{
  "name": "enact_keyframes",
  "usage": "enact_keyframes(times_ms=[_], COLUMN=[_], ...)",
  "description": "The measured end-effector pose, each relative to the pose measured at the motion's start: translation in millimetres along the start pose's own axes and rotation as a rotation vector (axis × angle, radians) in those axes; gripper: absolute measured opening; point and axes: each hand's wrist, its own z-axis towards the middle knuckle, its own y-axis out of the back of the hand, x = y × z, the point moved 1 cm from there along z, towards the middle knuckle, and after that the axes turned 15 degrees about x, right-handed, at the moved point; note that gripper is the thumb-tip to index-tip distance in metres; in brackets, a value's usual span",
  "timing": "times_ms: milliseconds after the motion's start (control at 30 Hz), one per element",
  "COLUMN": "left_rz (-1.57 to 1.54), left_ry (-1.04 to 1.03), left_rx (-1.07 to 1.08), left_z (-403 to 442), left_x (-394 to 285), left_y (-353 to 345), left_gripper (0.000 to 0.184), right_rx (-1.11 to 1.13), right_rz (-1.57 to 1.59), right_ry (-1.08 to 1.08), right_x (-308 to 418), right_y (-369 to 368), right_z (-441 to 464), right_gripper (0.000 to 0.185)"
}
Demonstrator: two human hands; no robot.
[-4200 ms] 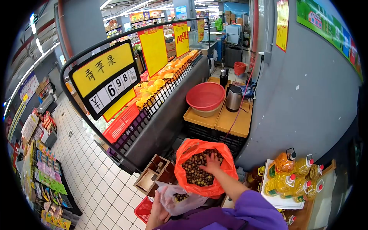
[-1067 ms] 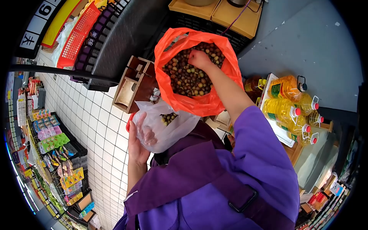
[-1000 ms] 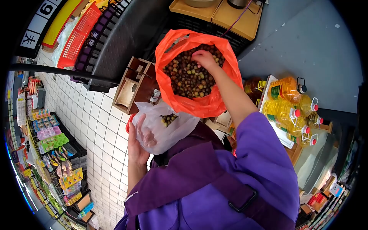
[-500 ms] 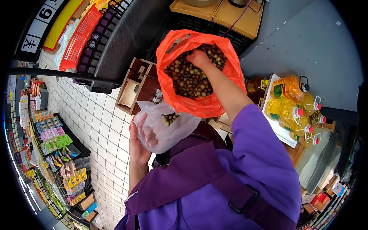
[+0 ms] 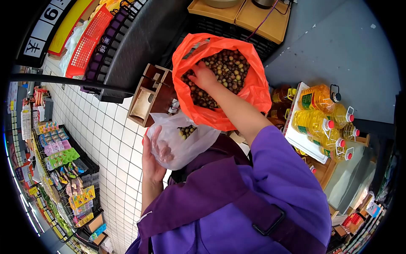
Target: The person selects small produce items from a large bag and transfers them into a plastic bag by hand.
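A large orange plastic bag [image 5: 249, 99] stands wide open, filled with small round brown and green fruits [image 5: 228, 72] that look like jujubes. My right hand [image 5: 204, 76] reaches inside it, at the left part of the fruit pile. Its thumb and forefinger are apart, the fingertips down among the fruits; the other fingers are partly hidden. Below and to the left, my left hand [image 5: 154, 158] grips a thin translucent white plastic bag [image 5: 186, 148], some of its fingers showing through the film. Several greener fruits [image 5: 186, 132] lie in the white bag's mouth.
A wooden box [image 5: 146, 99] stands left of the orange bag. Oil bottles [image 5: 313, 120] are clustered on the right beside a white board. Tan trays [image 5: 258, 21] sit at the top, a red basket [image 5: 89, 42] at upper left. Stocked shelves line the tiled floor [image 5: 114, 139].
My right hand has moved left and slightly down across the fruits, its fingers now spread more. The left hand and the white bag stay almost where they were.
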Motion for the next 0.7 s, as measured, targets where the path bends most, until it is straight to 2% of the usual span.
enact_keyframes(times_ms=[67, 133, 200, 233, 267, 300, 333, 367, 400, 467, 533, 567, 600, 633, 667, 700], left_rz=[0.023, 0.040, 0.073, 0.076, 0.068, 0.053, 0.033, -0.003, 0.015, -0.025, -0.029, -0.030, -0.025, -0.023, 0.012, 0.028], left_ry=[-0.001, 0.014, 0.026, 0.036, 0.038, 0.020, 0.066, 0.051, 0.038, 0.032, 0.013, -0.003, -0.007, -0.016, -0.008, 0.010], left_rx=[-0.089, -0.060, -0.031, -0.043, -0.043, -0.035, 0.061, 0.125, 0.097, 0.153, 0.166, 0.198, 0.233, 0.218, 0.198, 0.221], left_z=[0, -1, 1, -2, 0, 6, 5, 6, 6, 9, 9, 9, 9, 10, 12, 18], left_x=[1, 2, 0, 4, 7, 8, 3, 3, 1, 1, 1, 0, -1, -1, -1, -4], left_y=[-4, -2, 4, 12, 21, 30, 19, 22, 20, 22, 22, 23, 25, 28, 34, 30], left_gripper=[0.057, 0.054, 0.052, 0.053, 0.054, 0.055, 0.054, 0.052, 0.053, 0.053, 0.054, 0.056, 0.057, 0.061, 0.062, 0.062], right_rx=[0.107, 0.076, -0.140, -0.266, -0.250, -0.272, -0.287, -0.163, -0.097, -0.015, -0.145, -0.102, -0.054, 0.085, 0.219, 0.185], right_rz=[-0.096, -0.142, -0.108, -0.024, -0.077, -0.088, -0.098, -0.149, -0.117, -0.052, 0.042, 0.093, 0.144, 0.431, 0.726, 0.732], right_ry=[-0.170, -0.167, -0.101, 0.005, 0.002, 0.005, 0.008, -0.092, -0.123, -0.111, 0.070, 0.021, 0.092, -0.086, -0.258, -0.261], right_x=[12, 15, 11, 6, -26, -21, -19, -26, -24, -18, -26, -33, -46, -63, -38, -40], right_y=[-1, -10, -27, -35, -69, -65, -65, -69, -64, -47, -43, -45, -46, -46, -30, -20], right_z=[-3, -6, 1, 5, 24, 24, 22, 24, 23, 13, 11, 13, 16, 19, 0, -2], right_gripper=[0.055, 0.061, 0.042, 0.036, 0.034, 0.035, 0.035, 0.037, 0.038, 0.040, 0.040, 0.039, 0.035, 0.033, 0.031, 0.031])
